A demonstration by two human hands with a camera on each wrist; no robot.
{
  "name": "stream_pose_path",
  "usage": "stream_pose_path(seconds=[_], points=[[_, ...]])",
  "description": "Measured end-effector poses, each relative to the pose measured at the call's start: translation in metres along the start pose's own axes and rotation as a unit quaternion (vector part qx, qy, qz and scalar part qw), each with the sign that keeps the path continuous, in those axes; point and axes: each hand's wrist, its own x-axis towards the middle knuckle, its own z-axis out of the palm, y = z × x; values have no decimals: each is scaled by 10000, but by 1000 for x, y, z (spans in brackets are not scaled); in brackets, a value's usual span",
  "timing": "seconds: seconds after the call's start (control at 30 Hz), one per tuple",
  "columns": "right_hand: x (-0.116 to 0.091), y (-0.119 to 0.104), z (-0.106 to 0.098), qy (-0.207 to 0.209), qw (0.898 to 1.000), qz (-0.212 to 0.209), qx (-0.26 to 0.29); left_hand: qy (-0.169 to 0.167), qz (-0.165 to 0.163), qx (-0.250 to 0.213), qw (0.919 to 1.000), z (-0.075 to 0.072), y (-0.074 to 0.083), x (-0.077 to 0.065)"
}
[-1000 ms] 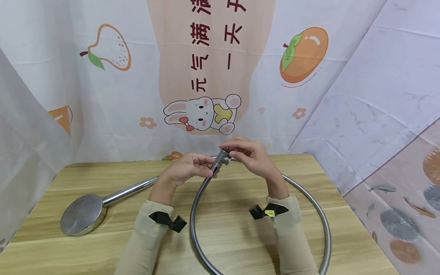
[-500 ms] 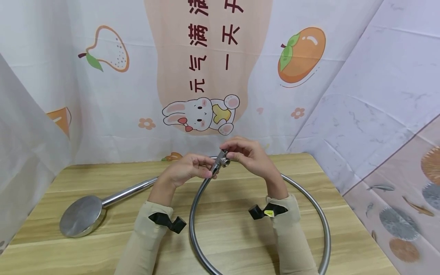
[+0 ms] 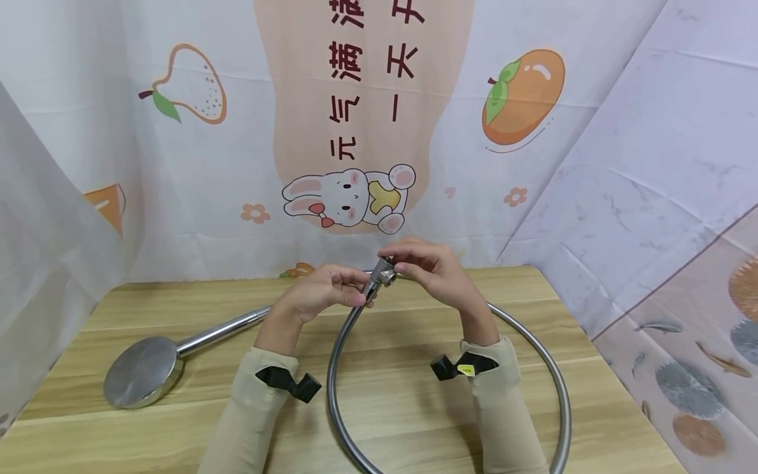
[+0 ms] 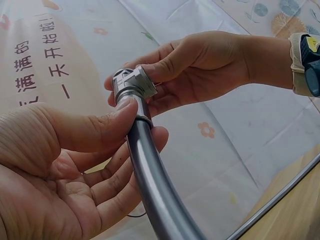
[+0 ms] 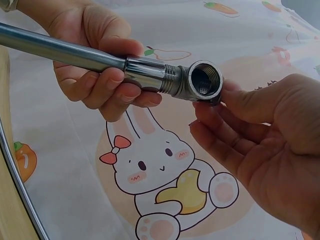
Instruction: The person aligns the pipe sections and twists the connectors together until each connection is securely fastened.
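A grey metal shower hose (image 3: 333, 388) loops over the table. My left hand (image 3: 322, 289) pinches the smooth nut (image 5: 146, 73) at its upper end between thumb and fingers. Seated on that end is a small metal pipe fitting (image 3: 386, 272) with a round threaded side opening. Some outer thread shows between nut and fitting in the right wrist view. My right hand (image 3: 432, 268) holds the fitting at its far end by thumb and fingertips. Hose end and fitting are raised above the table, tilted up to the right.
A round metal shower head (image 3: 144, 372) with a straight handle (image 3: 225, 328) lies at the left of the wooden table (image 3: 414, 421). Behind the table hangs a printed cloth (image 3: 225, 158), close beyond the hands. The hose runs around my right forearm.
The fitting has turned about its axis in my right fingers, its side opening swinging to different angles. My left hand keeps the nut in nearly the same place.
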Motion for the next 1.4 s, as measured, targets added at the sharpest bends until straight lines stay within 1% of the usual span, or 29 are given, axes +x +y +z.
stream_pose_path(seconds=[0.23, 0.5, 0.77, 0.97, 1.1, 1.4], points=[[-1, 1, -2, -27, 10000, -48, -64, -81, 11, 75, 9999, 1, 2, 1], [-1, -1, -3, -118, 9992, -187, -324, -71, -20, 118, 9999, 2, 2, 4], [-1, 0, -3, -147, 9994, -106, -311, -21, -87, 128, 9999, 3, 1, 4], [-1, -2, -3, -201, 9994, 1, -271, -40, -14, 131, 9999, 4, 3, 3], [0, -3, -2, -217, 9995, 76, -222, -51, -2, 157, 9999, 2, 1, 3], [0, -2, -1, -163, 9994, 177, -266, -4, -4, 169, 9999, 2, -1, 2]])
